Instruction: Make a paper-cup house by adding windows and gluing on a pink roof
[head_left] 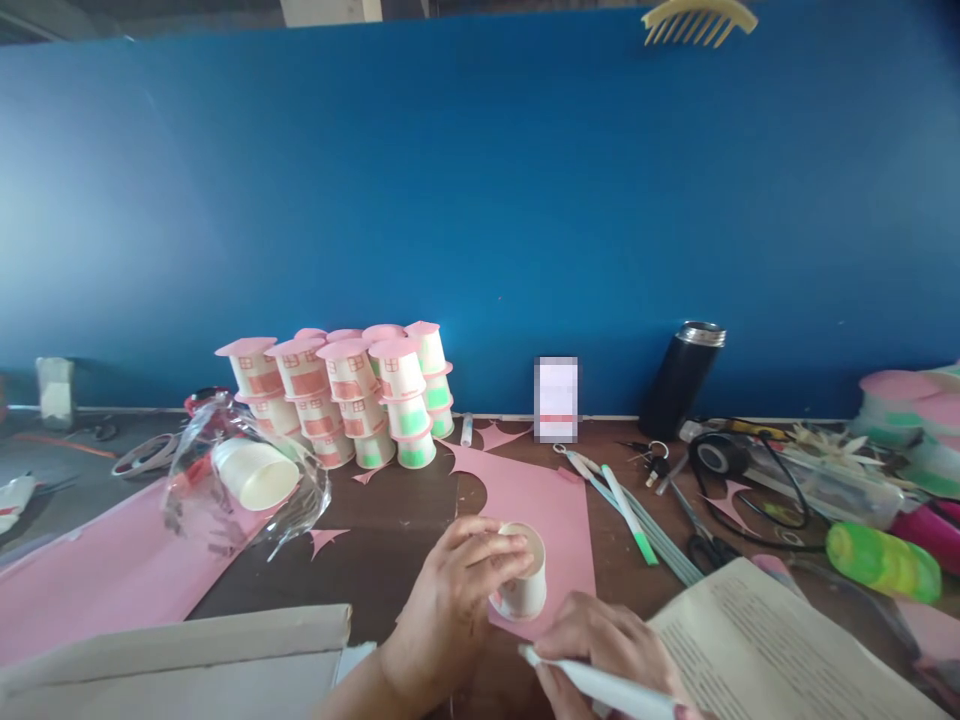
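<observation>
My left hand [450, 605] is wrapped round a white paper cup [531, 590], fingers across its upper side. The cup stands at the front end of a pink paper sheet [541, 490] with round cut-outs along its edge. Just right of the cup, my right hand [611, 645] grips a white marker pen [611, 688], its tip pointing left and apart from the cup. Farther back, several paper cup towers [349, 400] carry pink tops, with windows and red or green patches drawn on them.
A clear plastic bag [300, 490] with white cups [255, 475] lies left, on pink paper [127, 560]. Right are a green-tipped marker [628, 513], scissors [705, 545], a black flask [681, 380], a yellow-green bottle [883, 563] and a printed booklet [757, 640]. A blue partition [487, 200] rises behind.
</observation>
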